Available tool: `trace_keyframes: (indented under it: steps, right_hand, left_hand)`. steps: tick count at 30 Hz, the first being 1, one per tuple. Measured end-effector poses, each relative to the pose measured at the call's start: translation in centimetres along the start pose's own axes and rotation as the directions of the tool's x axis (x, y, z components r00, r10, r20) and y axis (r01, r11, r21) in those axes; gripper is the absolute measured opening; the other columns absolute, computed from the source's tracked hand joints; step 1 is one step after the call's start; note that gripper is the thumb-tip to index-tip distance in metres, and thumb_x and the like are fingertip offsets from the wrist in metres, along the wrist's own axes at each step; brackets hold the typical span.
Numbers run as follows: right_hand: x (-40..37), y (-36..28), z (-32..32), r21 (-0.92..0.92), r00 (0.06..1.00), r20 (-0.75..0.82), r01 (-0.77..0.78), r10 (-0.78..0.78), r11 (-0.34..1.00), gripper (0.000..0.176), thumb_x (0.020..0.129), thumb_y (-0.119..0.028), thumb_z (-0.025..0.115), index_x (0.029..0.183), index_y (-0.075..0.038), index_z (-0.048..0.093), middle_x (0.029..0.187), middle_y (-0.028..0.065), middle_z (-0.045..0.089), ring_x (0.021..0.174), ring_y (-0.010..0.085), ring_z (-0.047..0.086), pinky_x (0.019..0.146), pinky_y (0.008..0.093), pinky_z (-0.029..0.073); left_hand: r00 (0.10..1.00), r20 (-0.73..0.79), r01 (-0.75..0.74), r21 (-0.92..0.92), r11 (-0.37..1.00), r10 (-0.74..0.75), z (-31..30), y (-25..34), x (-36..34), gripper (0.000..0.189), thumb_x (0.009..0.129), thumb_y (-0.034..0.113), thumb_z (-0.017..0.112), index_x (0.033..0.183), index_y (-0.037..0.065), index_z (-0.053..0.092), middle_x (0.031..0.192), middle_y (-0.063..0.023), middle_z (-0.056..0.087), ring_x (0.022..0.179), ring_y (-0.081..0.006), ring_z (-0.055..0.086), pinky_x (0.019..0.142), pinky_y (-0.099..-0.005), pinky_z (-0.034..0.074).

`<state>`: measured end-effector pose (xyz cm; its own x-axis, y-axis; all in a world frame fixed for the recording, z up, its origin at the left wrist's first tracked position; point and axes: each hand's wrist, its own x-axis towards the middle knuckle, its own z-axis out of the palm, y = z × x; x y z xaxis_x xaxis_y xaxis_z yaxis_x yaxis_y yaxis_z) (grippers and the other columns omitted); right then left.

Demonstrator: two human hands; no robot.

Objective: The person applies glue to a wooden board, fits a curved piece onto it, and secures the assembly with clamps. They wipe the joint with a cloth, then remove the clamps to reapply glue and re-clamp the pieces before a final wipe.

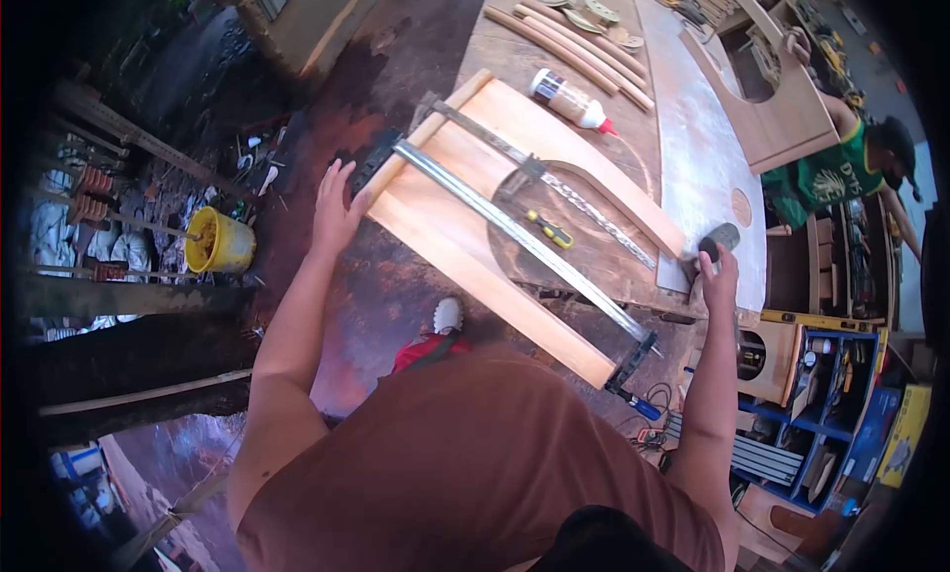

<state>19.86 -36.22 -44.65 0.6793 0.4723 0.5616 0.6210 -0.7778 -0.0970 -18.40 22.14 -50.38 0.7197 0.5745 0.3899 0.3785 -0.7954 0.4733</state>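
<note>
A three-sided wooden frame (pixel 465 266) with a curved cutout in its panel lies over the workbench. A long silver bar clamp (pixel 515 238) spans it, its blue handle at the near right. Farther in lies a second, darker bar clamp (pixel 485 137). My left hand (pixel 336 216) is at the frame's left corner, fingers spread beside the clamp's black jaw. My right hand (pixel 719 283) is closed around a mallet, its dark head (pixel 720 238) just past the frame's right end. Inside the cutout lies a yellow-and-black screwdriver (pixel 550 230).
A glue bottle (pixel 569 99) with a red tip lies beyond the frame, near several wooden rods (pixel 569 52). At the right, a person in a green shirt (pixel 829 179) handles a cut wooden panel (pixel 757 117). Blue tool shelving (pixel 792 424) stands nearby; a yellow bucket (pixel 220 240) is left.
</note>
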Motion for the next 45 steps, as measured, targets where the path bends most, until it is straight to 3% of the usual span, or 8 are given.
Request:
trace_keyframes:
  steps: [5, 6, 9, 18, 26, 32, 40, 45]
  right_hand:
    - [-6.7, -19.2, -5.4, 0.383, 0.754, 0.657, -0.363, 0.026, 0.849, 0.042, 0.073, -0.015, 0.08, 0.11, -0.005, 0.063, 0.104, 0.016, 0.064, 0.1, 0.0297, 0.06, 0.088, 0.0379, 0.047]
    - [-8.4, -22.4, -6.3, 0.415, 0.754, 0.623, -0.094, -0.208, 0.905, 0.061, 0.067, -0.017, 0.084, 0.121, -0.006, 0.058, 0.121, 0.0181, 0.058, 0.115, 0.0337, 0.053, 0.098, 0.0438, 0.042]
    - [-12.9, -27.0, -6.3, 0.239, 0.741, 0.656, -0.022, -0.144, 0.971, 0.082, 0.064, -0.02, 0.085, 0.136, -0.009, 0.046, 0.134, 0.0195, 0.047, 0.125, 0.0369, 0.044, 0.106, 0.0487, 0.034]
    - [-16.0, -26.2, -3.8, 0.045, 0.767, 0.64, 0.031, -0.052, 0.999, 0.087, 0.064, -0.008, 0.078, 0.141, -0.009, 0.037, 0.116, 0.0149, 0.052, 0.104, 0.0331, 0.05, 0.092, 0.0448, 0.038]
    - [-11.9, -26.5, -10.1, 0.112, 0.702, 0.71, -0.045, -0.049, 0.993, 0.085, 0.059, -0.003, 0.075, 0.137, -0.011, 0.042, 0.115, 0.0147, 0.055, 0.105, 0.0349, 0.052, 0.09, 0.0461, 0.04]
    - [-1.2, -22.8, -20.3, 0.41, 0.613, 0.756, -0.171, -0.23, 0.896, 0.079, 0.053, 0.0, 0.074, 0.129, -0.005, 0.053, 0.124, 0.0151, 0.06, 0.117, 0.0281, 0.058, 0.102, 0.0333, 0.043]
    - [13.3, -19.7, -23.9, 0.296, 0.577, 0.812, -0.28, -0.086, 0.913, 0.053, 0.058, -0.004, 0.064, 0.11, 0.001, 0.064, 0.092, 0.0074, 0.066, 0.086, 0.0119, 0.058, 0.084, 0.0267, 0.047]
    - [16.7, -17.2, -22.6, 0.325, 0.641, 0.761, -0.245, -0.099, 0.913, 0.039, 0.061, -0.007, 0.069, 0.099, 0.003, 0.064, 0.082, 0.0034, 0.062, 0.079, 0.0101, 0.056, 0.076, 0.0261, 0.047]
  left_hand:
    - [0.877, 0.4, 0.475, -0.643, 0.601, -0.266, 3.5, -6.4, 3.0, 0.052, 0.098, 0.04, 0.051, 0.133, 0.001, 0.049, 0.123, -0.0108, 0.059, 0.115, -0.0181, 0.053, 0.1, -0.0323, 0.039]
    - [0.829, 0.494, 0.559, -0.717, 0.417, -0.261, 4.1, -6.5, 3.5, 0.051, 0.099, 0.041, 0.049, 0.131, 0.001, 0.051, 0.12, -0.0088, 0.061, 0.112, -0.0168, 0.055, 0.099, -0.0314, 0.04]
    - [0.68, 0.702, 0.732, -0.668, 0.135, -0.21, 2.9, -4.0, 5.0, 0.043, 0.098, 0.038, 0.052, 0.125, 0.004, 0.056, 0.113, -0.006, 0.062, 0.106, -0.0153, 0.057, 0.095, -0.0293, 0.042]
    - [0.714, 0.689, 0.679, -0.725, -0.119, -0.128, 5.4, -5.8, 4.7, 0.048, 0.09, 0.018, 0.059, 0.135, 0.004, 0.05, 0.124, -0.01, 0.06, 0.114, -0.0209, 0.058, 0.098, -0.0347, 0.044]
    - [0.791, 0.612, 0.611, -0.787, -0.081, 0.014, -1.5, -3.2, 5.5, 0.047, 0.089, 0.016, 0.056, 0.132, -0.001, 0.05, 0.125, -0.0106, 0.059, 0.115, -0.0197, 0.056, 0.101, -0.0329, 0.042]
    - [0.847, 0.512, 0.441, -0.828, 0.345, 0.146, -11.8, 1.6, 9.1, 0.094, 0.079, 0.078, 0.044, 0.128, -0.001, 0.052, 0.119, -0.0085, 0.061, 0.11, -0.0171, 0.058, 0.093, -0.0325, 0.047]
    - [0.873, 0.453, 0.322, -0.813, 0.486, 0.179, -10.7, 5.3, 18.2, 0.094, 0.081, 0.079, 0.033, 0.138, 0.005, 0.043, 0.128, -0.0115, 0.056, 0.122, -0.0258, 0.05, 0.103, -0.0413, 0.036]
    - [0.992, -0.058, -0.106, -0.851, 0.514, 0.108, -2.1, 7.0, 23.2, 0.078, 0.088, 0.07, 0.043, 0.133, 0.006, 0.048, 0.128, -0.0077, 0.054, 0.12, -0.0149, 0.047, 0.103, -0.0318, 0.034]
